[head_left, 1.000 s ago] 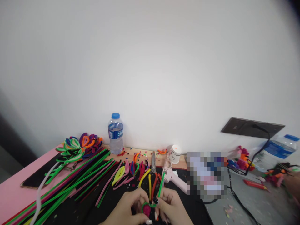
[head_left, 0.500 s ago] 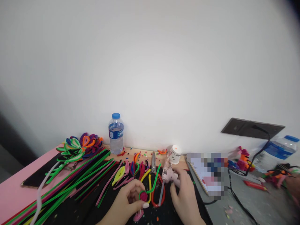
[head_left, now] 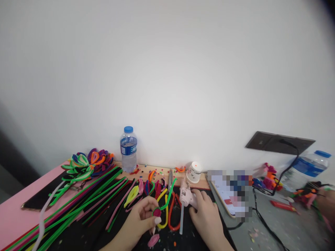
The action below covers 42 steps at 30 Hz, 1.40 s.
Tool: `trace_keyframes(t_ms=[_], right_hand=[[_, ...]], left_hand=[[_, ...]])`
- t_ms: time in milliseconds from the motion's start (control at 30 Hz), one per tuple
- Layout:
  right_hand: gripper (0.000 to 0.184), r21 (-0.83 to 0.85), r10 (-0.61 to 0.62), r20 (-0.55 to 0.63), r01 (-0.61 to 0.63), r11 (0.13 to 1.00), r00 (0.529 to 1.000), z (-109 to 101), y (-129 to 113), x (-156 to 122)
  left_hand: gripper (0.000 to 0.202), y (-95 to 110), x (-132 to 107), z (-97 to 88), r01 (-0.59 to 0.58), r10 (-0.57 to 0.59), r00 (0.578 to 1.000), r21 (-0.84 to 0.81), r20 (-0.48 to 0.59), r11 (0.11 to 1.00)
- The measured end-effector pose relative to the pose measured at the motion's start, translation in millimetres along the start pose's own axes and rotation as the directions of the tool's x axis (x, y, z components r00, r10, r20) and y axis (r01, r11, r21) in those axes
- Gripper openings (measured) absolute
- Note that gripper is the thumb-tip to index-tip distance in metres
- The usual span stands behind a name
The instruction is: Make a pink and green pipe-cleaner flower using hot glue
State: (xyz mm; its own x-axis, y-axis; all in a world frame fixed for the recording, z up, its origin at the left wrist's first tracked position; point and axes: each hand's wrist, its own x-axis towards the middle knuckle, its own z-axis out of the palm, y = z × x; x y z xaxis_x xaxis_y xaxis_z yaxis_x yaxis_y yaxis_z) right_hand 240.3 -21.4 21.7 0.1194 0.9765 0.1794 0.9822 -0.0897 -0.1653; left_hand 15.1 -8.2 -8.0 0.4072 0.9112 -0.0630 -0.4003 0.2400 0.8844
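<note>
My left hand (head_left: 142, 218) is closed, pinching a magenta pipe cleaner coil (head_left: 157, 212) with a green rim and a green stem that sticks up to the right. My right hand (head_left: 205, 214) has its fingers round the handle of a pale pink hot glue gun (head_left: 186, 197). A translucent glue stick (head_left: 181, 219) juts from the gun's back end towards me. Between the hands lie scissors (head_left: 171, 228) with red-orange handles and a bent yellow pipe cleaner (head_left: 165, 221). Below the left hand is a pink pipe cleaner loop (head_left: 153, 240).
Long pipe cleaners (head_left: 86, 205) and a pipe cleaner bouquet (head_left: 89, 162) lie left. A water bottle (head_left: 128, 150) and a paper cup (head_left: 194, 172) stand by the wall. Right are a phone (head_left: 222, 195), a black cable (head_left: 267, 223), a red-handled tool (head_left: 284, 205) and another person's hand (head_left: 327, 205).
The glue gun has turned a little, swinging its glue stick to the right, off the scissors' handles. My left hand has shifted slightly left with the coil.
</note>
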Motion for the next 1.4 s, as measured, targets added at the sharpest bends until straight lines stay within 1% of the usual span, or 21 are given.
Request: trace_keyframes(t_ms=[67,100,167,233,300,400,467,533,600,667,767,833,933,1000,1067,1200,1333,1400], right_hand=[[0.039,0.161,-0.025,-0.025,0.029,0.987,0.999,-1,2,0],[0.038,0.265,-0.044,-0.045,0.055,0.963,0.998,-1,2,1],[0.035,0.487,-0.081,-0.078,0.109,0.867,0.994,-2,1,1],[0.029,0.678,-0.092,-0.073,0.117,0.726,0.993,-3,0,2],[0.027,0.817,-0.102,-0.011,0.068,0.572,0.995,-3,-2,2],[0.036,0.928,-0.137,0.112,-0.055,0.368,0.984,1,-3,1],[0.044,0.952,-0.130,0.177,-0.136,0.275,0.976,5,-1,0],[0.052,0.954,-0.118,0.233,-0.203,0.219,0.965,8,0,-4],[0.054,0.943,-0.118,0.288,-0.260,0.208,0.950,10,-1,-7],[0.055,0.937,-0.151,0.317,-0.284,0.204,0.936,11,-3,-11],[0.054,0.942,-0.269,0.325,-0.284,0.178,0.907,11,-8,-14],[0.053,0.946,-0.315,0.320,-0.284,0.156,0.894,14,-9,-15],[0.050,0.948,-0.298,0.314,-0.285,0.139,0.901,18,-9,-15],[0.048,0.946,-0.296,0.320,-0.289,0.145,0.900,21,-8,-15],[0.047,0.945,-0.283,0.321,-0.284,0.163,0.904,24,-7,-16],[0.044,0.932,-0.206,0.333,-0.289,0.217,0.920,28,-6,-16],[0.044,0.910,-0.194,0.378,-0.324,0.260,0.905,29,-6,-17],[0.044,0.916,-0.211,0.366,-0.310,0.253,0.906,26,-7,-16]], left_hand=[[0.037,0,0,-0.7,-0.011,0.011,1.000,-0.005,-0.013,1.000],[0.036,0,0,-0.7,-0.017,0.017,1.000,-0.001,-0.017,1.000],[0.036,0,-1,-0.2,-0.028,0.028,0.999,0.013,-0.029,1.000],[0.036,1,-2,0.9,-0.037,0.038,0.998,0.025,-0.049,0.999],[0.037,3,-2,1.6,-0.052,0.055,0.995,0.035,-0.080,0.998],[0.037,4,-1,1.4,-0.081,0.087,0.987,0.052,-0.137,0.995],[0.037,4,0,0.7,-0.088,0.098,0.980,0.069,-0.172,0.994],[0.038,4,1,0.3,-0.086,0.100,0.975,0.079,-0.198,0.993],[0.038,4,1,0.2,-0.085,0.098,0.974,0.073,-0.205,0.994],[0.039,3,1,0.3,-0.085,0.097,0.976,0.065,-0.195,0.994],[0.038,2,0,-0.3,-0.089,0.098,0.981,0.060,-0.169,0.994],[0.037,0,0,-1.3,-0.085,0.093,0.985,0.057,-0.145,0.995],[0.036,-2,1,-3.1,-0.073,0.080,0.990,0.062,-0.114,0.995],[0.037,-2,1,-3.9,-0.075,0.081,0.990,0.061,-0.114,0.995],[0.037,-1,1,-4.0,-0.075,0.082,0.991,0.061,-0.111,0.995],[0.036,1,0,-2.7,-0.067,0.075,0.991,0.077,-0.109,0.995],[0.036,1,0,-1.7,-0.067,0.074,0.991,0.068,-0.115,0.995],[0.036,1,0,-1.5,-0.075,0.081,0.990,0.056,-0.115,0.996]])
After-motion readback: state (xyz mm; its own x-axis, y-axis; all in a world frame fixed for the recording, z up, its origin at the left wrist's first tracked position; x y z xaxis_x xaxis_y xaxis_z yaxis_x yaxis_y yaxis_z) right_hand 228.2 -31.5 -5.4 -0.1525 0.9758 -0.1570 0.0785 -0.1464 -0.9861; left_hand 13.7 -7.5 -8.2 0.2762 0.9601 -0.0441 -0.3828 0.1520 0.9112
